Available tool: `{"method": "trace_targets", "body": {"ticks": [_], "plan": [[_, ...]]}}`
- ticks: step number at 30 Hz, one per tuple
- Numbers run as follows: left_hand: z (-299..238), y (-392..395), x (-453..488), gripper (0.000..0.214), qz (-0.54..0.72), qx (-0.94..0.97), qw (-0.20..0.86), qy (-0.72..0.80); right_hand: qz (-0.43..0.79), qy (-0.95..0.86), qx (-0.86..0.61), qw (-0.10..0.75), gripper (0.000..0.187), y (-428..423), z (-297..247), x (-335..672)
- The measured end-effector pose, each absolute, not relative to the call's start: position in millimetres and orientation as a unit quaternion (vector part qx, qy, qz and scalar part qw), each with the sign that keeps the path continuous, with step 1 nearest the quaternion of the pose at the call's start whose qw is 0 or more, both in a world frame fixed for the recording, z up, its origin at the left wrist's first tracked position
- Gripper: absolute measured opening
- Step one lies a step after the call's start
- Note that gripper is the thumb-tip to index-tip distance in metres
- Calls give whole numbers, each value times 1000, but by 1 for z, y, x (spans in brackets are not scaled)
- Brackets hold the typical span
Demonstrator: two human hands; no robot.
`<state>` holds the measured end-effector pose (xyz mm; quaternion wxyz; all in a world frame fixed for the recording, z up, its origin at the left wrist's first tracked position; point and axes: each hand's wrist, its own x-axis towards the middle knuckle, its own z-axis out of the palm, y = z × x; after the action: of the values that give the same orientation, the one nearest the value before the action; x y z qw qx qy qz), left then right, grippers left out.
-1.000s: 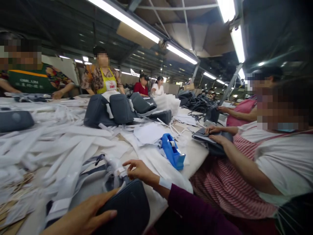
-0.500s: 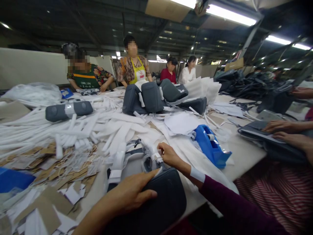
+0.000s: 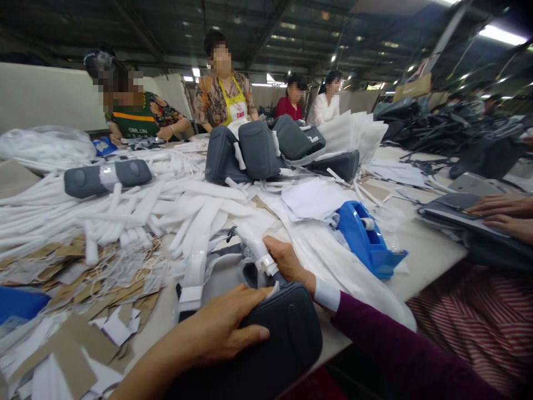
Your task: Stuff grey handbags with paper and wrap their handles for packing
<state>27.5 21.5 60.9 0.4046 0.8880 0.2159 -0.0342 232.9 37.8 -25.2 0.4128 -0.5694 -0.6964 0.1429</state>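
Observation:
A dark grey bag [image 3: 287, 333] lies at the table's near edge, its smooth side towards me. My left hand [image 3: 233, 322] grips its upper edge, thumb on the near side and fingers over the top. A strap wrapped in white foam [image 3: 260, 253] rises from the bag, with clear tape round its lower end. Beside that strap is my right hand [image 3: 287, 258], its fingers curled in; their tips are hidden, so what they pinch cannot be made out. Another white foam-wrapped strap [image 3: 194, 272] stands at the bag's left.
A blue tape dispenser [image 3: 366, 239] stands right of my right hand. Several grey bags [image 3: 260, 150] are piled beyond white foam strips [image 3: 200, 222]. Cardboard tags [image 3: 79, 344] lie at left. A co-worker's hands [image 3: 506, 214] rest on a bag at right; several people work across the table.
My right hand has turned and moved slightly down beside the wrapped strap, its fingers now less visible. My left hand keeps its grip on the bag. The camera view has shifted a little.

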Motion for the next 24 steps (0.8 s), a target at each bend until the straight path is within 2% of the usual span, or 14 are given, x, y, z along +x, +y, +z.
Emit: {"method": "trace_targets", "body": {"ticks": [4,9,17,20,24], "plan": [[64,22,30,51,-28,888,412,201,155,-695,-557,428,6,50,-30,232],[61,16,24,58,11,887,392,244,246,-589,-599,483,14,65,-39,232],[60,12,13,46,103,883,416,194,239,-538,-659,469,8,55,-28,240],[56,15,13,45,121,887,407,179,240,-508,-674,480,14,25,-10,249],[53,20,17,47,113,890,408,169,416,-509,-630,414,42,-19,16,248]]}}
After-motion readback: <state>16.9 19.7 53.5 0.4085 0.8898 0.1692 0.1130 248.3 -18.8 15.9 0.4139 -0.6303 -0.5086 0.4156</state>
